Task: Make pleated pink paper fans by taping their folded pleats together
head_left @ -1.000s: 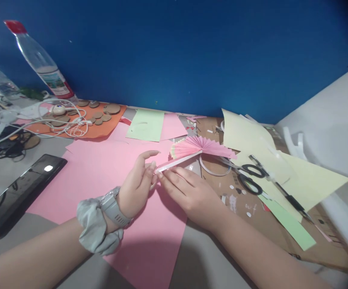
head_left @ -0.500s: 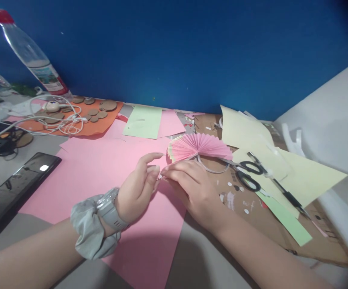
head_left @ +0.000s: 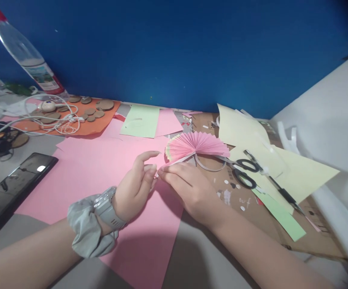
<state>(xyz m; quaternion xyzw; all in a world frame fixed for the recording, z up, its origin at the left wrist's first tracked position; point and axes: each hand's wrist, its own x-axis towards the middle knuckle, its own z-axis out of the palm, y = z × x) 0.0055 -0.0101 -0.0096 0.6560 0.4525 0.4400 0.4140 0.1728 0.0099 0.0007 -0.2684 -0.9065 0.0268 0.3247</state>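
A pleated pink paper fan [head_left: 199,142], with a pale yellow-green left edge, lies spread beyond my hands. My left hand [head_left: 136,180] has its thumb and fingers pinched together, index finger raised, at a tiny whitish-pink scrap [head_left: 156,174]. Meeting it there are the bent fingertips of my right hand [head_left: 190,186], which is closed palm down. What the right fingers hold is mostly hidden; a thin pink paper edge [head_left: 178,159] shows above its knuckles. Beneath both hands is a large pink paper sheet [head_left: 102,168].
Black-handled scissors [head_left: 244,180] and a pen [head_left: 282,190] lie right on cardboard [head_left: 264,216] and cream paper [head_left: 306,164]. A phone [head_left: 17,188] rests left. Behind it are tangled earphones [head_left: 47,106], cardboard discs [head_left: 104,105] on orange paper [head_left: 102,124], and a bottle [head_left: 29,56].
The whole view has shifted slightly, with things appearing a little farther left. Both hands keep nearly the same pose, fingertips still together at the scrap.
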